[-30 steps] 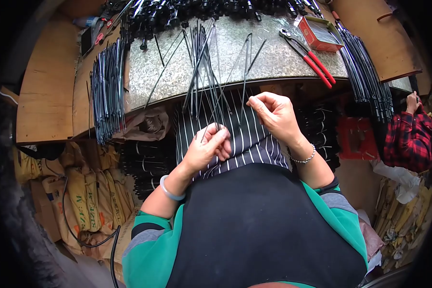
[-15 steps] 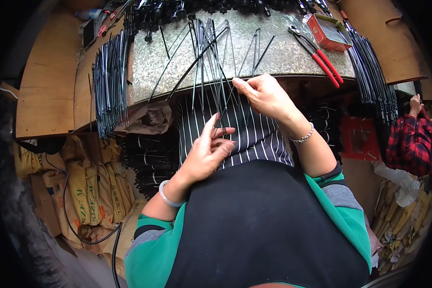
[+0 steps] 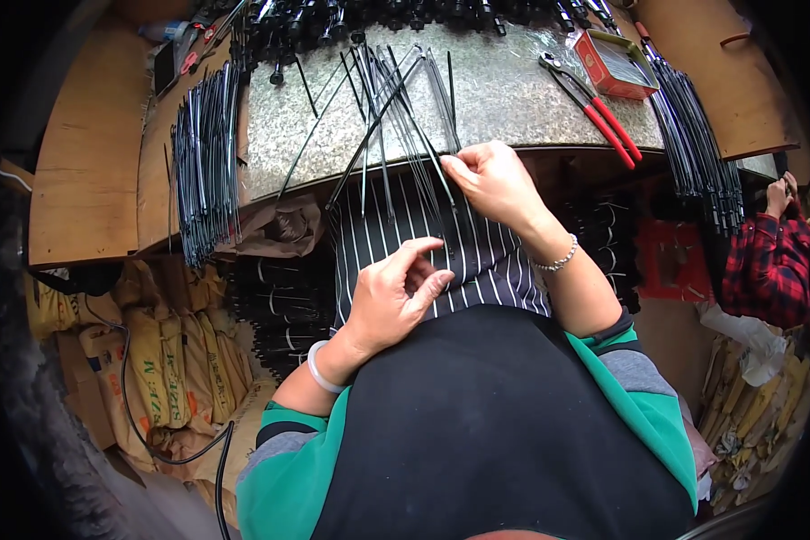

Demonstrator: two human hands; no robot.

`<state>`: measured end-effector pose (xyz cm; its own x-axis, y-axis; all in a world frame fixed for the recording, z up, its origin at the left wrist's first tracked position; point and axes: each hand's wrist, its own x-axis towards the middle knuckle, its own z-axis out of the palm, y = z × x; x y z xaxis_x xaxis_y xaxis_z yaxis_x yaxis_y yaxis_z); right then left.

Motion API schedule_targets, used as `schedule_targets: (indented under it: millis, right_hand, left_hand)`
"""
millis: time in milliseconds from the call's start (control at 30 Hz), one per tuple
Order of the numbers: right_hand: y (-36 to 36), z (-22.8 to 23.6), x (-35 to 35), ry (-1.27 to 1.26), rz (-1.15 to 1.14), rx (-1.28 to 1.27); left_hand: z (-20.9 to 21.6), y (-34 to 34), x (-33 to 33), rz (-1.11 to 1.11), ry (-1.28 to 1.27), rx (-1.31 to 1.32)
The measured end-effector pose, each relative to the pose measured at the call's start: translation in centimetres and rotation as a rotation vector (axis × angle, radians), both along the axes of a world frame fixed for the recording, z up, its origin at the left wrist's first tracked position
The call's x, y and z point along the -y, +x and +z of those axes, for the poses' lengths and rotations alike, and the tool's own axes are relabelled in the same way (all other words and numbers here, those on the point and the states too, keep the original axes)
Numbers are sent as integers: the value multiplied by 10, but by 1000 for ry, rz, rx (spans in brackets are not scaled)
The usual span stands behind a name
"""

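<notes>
Several thin black rods [image 3: 389,135] lie in a loose, crossing bunch over the front edge of the grey speckled tabletop [image 3: 513,99], their near ends hanging over my lap. My right hand [image 3: 493,184] is at that edge, thumb and forefinger pinched at the right-hand rods; the exact grip is partly hidden by the fingers. Below the bunch, over the striped apron, my left hand [image 3: 394,292] has curled fingers with a gap between thumb and forefinger, and no object shows in it.
Bundles of black rods stand at the left [image 3: 205,166] and right [image 3: 693,135]. Red-handled pliers [image 3: 594,112] lie beside a red box [image 3: 616,63]. Black fittings [image 3: 378,13] line the back. Another person's checked sleeve [image 3: 769,265] shows at far right.
The right-hand rods have swung left, closer to the bunch, with my right hand staying near the edge. My left hand has drawn down slightly, its fingers more curled.
</notes>
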<state>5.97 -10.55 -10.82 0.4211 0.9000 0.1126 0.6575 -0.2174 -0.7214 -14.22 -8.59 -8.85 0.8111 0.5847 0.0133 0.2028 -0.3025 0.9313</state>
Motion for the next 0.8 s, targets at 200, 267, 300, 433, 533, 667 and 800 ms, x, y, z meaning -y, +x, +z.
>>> schedule_targets:
  millis: [200, 267, 300, 433, 533, 667, 800]
  right_hand:
    - [9, 47, 21, 59, -29, -577]
    - [12, 66, 32, 114, 33, -933]
    - [12, 73, 39, 180, 91, -1050]
    - [0, 97, 59, 284, 196, -1102]
    - [-8, 108, 72, 292, 301, -1090]
    - [-12, 112, 81, 268, 312, -1084]
    - [-10, 101, 83, 329, 376, -1174]
  left_hand:
    - [10, 0, -26, 172, 135, 166]
    - [21, 10, -49, 222, 345, 381]
    - [27, 16, -64, 187, 431, 453]
    - [91, 76, -101, 316, 819, 479]
    - [119, 102, -116, 272, 667, 543]
    - [133, 112, -120, 135, 463, 705]
    - [140, 116, -114, 227, 548, 767]
